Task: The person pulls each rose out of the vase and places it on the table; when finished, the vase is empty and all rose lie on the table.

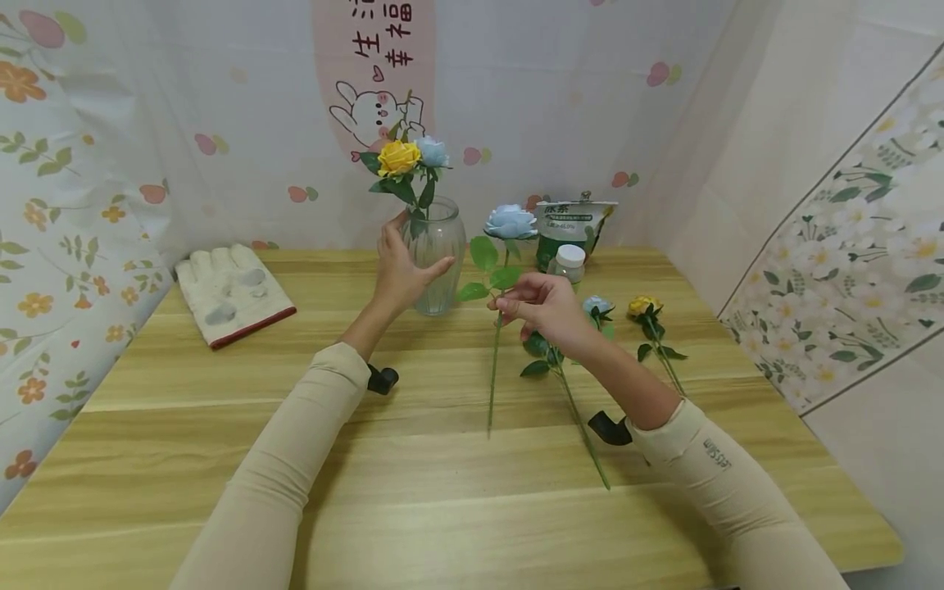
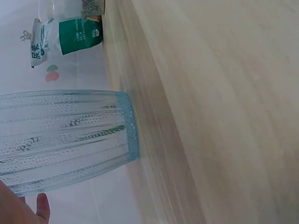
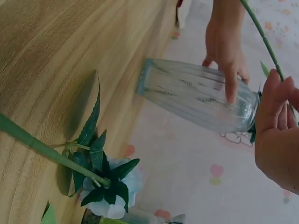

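Note:
My left hand (image 1: 406, 274) holds the ribbed clear glass vase (image 1: 437, 287), its thumb across the front and the other fingers mostly hidden behind. The vase stands upright on the table, with a yellow artificial rose (image 1: 399, 158) and a light blue one (image 1: 433, 152) rising from its mouth. To the right of the vase, my right hand (image 1: 549, 311) pinches the green stem of another light blue rose (image 1: 510, 222) between thumb and fingers. That rose is upright, bloom above the hand, stem end pointing down. Stems show through the glass (image 2: 70, 135) in the left wrist view.
A light blue rose (image 1: 596, 306) and a yellow rose (image 1: 645, 306) lie on the wooden table (image 1: 413, 508) at right. Behind them stand a white-lidded jar (image 1: 569, 260) and a green-and-white pouch (image 1: 575, 220). A white glove (image 1: 234, 293) lies at back left. Patterned curtains hang around the table.

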The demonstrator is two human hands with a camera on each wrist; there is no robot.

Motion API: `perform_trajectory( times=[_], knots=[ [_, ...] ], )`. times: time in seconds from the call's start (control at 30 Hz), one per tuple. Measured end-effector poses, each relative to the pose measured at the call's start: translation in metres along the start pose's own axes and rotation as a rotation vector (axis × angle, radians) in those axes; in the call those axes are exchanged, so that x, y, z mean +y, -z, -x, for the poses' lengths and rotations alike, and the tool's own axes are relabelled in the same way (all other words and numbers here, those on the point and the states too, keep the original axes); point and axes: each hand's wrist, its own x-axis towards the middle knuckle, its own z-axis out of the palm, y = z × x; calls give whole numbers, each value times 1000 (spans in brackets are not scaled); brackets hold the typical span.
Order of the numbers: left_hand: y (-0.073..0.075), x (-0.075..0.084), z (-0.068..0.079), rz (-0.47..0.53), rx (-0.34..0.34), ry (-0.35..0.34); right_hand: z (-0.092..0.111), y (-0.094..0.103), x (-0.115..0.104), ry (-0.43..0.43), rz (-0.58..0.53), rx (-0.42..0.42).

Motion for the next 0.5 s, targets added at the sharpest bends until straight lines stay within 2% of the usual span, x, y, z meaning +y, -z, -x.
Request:
perform_trajectory(
  times=[0.2,0.5],
  knots=[
    [0,1,0,-22,-8,4,-3,-3,6,-139,34,-51],
    [-1,-1,0,-46,-13,2,-10,-7,30,-384,122,-175]
  ],
)
